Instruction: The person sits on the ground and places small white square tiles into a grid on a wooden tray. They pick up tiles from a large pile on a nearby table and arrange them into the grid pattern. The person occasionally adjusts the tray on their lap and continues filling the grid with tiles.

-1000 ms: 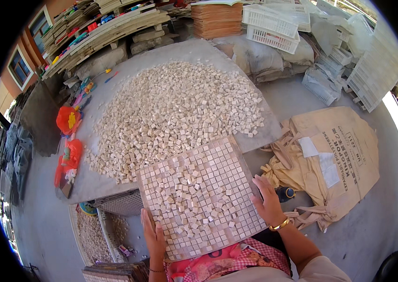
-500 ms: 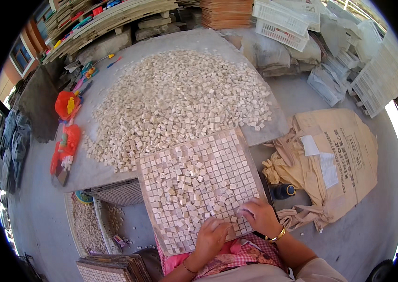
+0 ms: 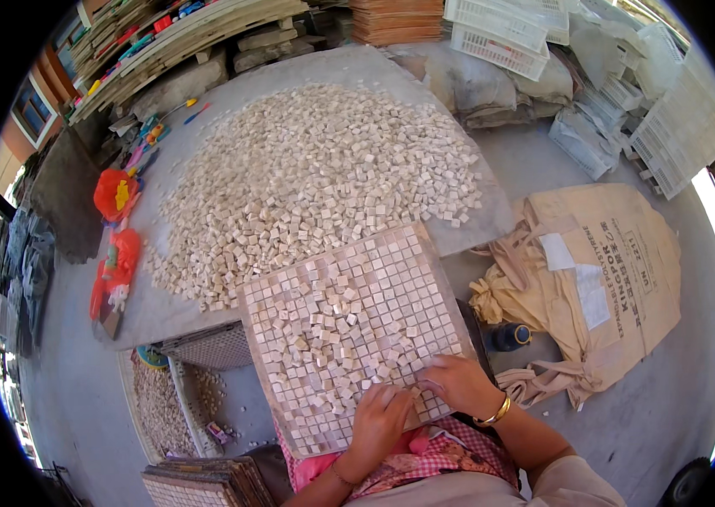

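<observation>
A square gridded board leans on my lap against the table's near edge. Small pale stone tiles fill many of its cells in rows. Across the board's middle and left lies a loose heap of tiles. Low on the board, my left hand rests with its fingers bent together over the tiles. My right hand, a gold bangle at the wrist, is just right of it, fingers curled down onto the tiles by the lower right edge. The fingertips of both hands are close together, and whatever they pinch is hidden.
A large heap of stone tiles covers the grey table. Red plastic toys line its left edge. To the right lie a tan sack and a dark bottle. Stacked tiled boards and a tile-filled crate stand lower left.
My right hand has shifted left, its fingers coming down onto the tiles beside my left hand. The left hand stays at the board's lower edge. The whole view has shifted slightly.
</observation>
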The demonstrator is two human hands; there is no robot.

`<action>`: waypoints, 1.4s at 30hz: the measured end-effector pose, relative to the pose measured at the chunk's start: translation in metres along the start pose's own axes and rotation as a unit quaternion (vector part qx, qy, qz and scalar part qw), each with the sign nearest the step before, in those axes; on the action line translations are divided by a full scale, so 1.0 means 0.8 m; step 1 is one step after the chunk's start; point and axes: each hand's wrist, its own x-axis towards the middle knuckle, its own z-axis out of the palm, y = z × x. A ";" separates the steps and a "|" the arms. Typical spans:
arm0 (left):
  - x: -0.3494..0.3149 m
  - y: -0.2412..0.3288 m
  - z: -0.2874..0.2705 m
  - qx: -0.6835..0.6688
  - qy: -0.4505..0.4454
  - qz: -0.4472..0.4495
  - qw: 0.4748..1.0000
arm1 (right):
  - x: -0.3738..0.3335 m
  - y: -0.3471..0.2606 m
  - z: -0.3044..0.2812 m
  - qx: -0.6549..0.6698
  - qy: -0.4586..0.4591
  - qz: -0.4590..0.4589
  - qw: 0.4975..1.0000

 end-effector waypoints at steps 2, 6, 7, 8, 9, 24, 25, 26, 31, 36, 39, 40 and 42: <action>0.006 0.000 0.002 0.000 -0.022 0.002 1.000 | 0.000 -0.003 -0.003 0.021 0.024 0.019 0.999; 0.010 -0.003 0.009 0.000 -0.033 0.018 0.999 | -0.001 0.008 -0.003 0.017 0.086 0.027 0.996; 0.009 -0.005 0.011 0.002 -0.035 0.020 0.999 | 0.003 0.008 -0.003 0.024 0.090 0.012 0.996; 0.007 -0.006 0.013 0.005 -0.037 0.023 0.999 | 0.006 0.008 -0.002 0.032 0.094 -0.004 0.995; 0.007 -0.007 0.013 0.007 -0.039 0.025 0.999 | 0.009 0.008 0.001 0.020 0.089 0.000 0.996; -0.001 -0.004 0.016 0.069 -0.042 0.046 0.996 | 0.003 0.003 0.003 -0.019 0.066 0.006 0.998; 0.000 -0.003 0.016 0.068 -0.033 0.048 0.996 | 0.005 0.003 0.005 -0.026 0.068 0.011 0.997; 0.000 -0.002 0.017 0.067 -0.025 0.049 0.996 | 0.005 0.002 0.006 -0.034 0.070 0.017 0.997; 0.000 -0.001 0.018 0.074 -0.021 0.032 0.996 | 0.008 0.007 0.000 -0.037 0.035 -0.016 0.999; 0.003 0.003 0.016 0.073 -0.031 0.013 0.997 | 0.018 0.005 -0.008 -0.076 0.016 -0.061 0.995; -0.001 -0.002 0.017 0.068 -0.037 0.017 0.997 | 0.023 0.007 -0.007 -0.085 0.007 -0.076 0.993; -0.002 -0.002 0.014 0.055 -0.026 0.013 0.998 | 0.023 0.008 -0.007 -0.087 0.006 -0.085 0.993; -0.005 -0.002 0.008 0.028 -0.003 0.006 1.000 | 0.024 0.009 -0.009 -0.088 0.008 -0.099 0.991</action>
